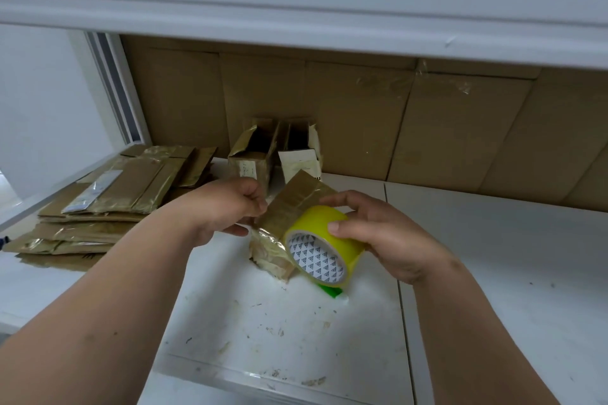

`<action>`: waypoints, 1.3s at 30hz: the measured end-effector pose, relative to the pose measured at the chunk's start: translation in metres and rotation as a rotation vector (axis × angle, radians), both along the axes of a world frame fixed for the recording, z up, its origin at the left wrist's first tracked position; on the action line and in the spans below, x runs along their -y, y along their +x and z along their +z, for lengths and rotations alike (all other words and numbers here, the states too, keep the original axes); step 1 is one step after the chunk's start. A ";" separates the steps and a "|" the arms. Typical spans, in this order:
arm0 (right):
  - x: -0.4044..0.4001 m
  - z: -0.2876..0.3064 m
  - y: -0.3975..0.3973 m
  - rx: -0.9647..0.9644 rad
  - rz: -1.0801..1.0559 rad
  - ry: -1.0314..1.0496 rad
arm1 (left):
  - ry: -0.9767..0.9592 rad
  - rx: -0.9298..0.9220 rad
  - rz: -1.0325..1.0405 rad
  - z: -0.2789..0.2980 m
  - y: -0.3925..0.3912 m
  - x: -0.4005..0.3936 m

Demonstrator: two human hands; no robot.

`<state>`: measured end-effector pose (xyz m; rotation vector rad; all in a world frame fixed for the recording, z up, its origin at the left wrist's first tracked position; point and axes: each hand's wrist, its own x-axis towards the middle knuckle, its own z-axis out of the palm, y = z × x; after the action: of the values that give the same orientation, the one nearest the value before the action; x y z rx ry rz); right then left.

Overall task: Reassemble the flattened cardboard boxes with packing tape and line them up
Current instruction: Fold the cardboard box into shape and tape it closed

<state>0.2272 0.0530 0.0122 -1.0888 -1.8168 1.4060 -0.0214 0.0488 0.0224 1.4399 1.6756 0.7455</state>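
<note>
The small cardboard box point(296, 207) sits in the middle of the white tabletop point(493, 256), wrapped in shiny old tape. Its long side runs from near the person up and away, leaning a little to the right, with the far end higher than the near end.

The right hand point(388, 233) holds a yellow roll of packing tape point(324, 243) against the box's right side. The thumb lies on top of the roll and the fingers point(342, 199) curl over its far side. The roll's hole faces the person.

The left hand point(230, 207) is curled at the box's left edge. It looks like it pinches the box edge or a bit of tape there, but the spot is hard to see. Both arms reach forward, bare.

Behind, two open boxes point(273, 154) stand side by side. A pile of flat boxes point(115, 204) lies at the left. Big cardboard sheets point(427, 128) line the back.
</note>
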 end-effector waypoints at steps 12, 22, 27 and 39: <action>-0.005 -0.006 0.009 0.010 -0.088 0.085 | -0.078 0.005 0.010 -0.004 0.009 -0.007; -0.013 -0.010 0.003 -0.177 -0.150 0.001 | -0.004 0.291 -0.097 0.037 0.020 -0.008; -0.017 -0.017 0.005 -0.198 -0.246 0.021 | -0.028 0.131 -0.161 0.016 0.031 -0.002; -0.017 -0.017 -0.008 -0.302 -0.224 0.009 | 0.153 -0.095 -0.235 0.007 0.027 -0.014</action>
<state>0.2195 0.0699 -0.0045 -0.9814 -1.4401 1.3443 0.0060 0.0627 0.0289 1.7690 1.5105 0.6948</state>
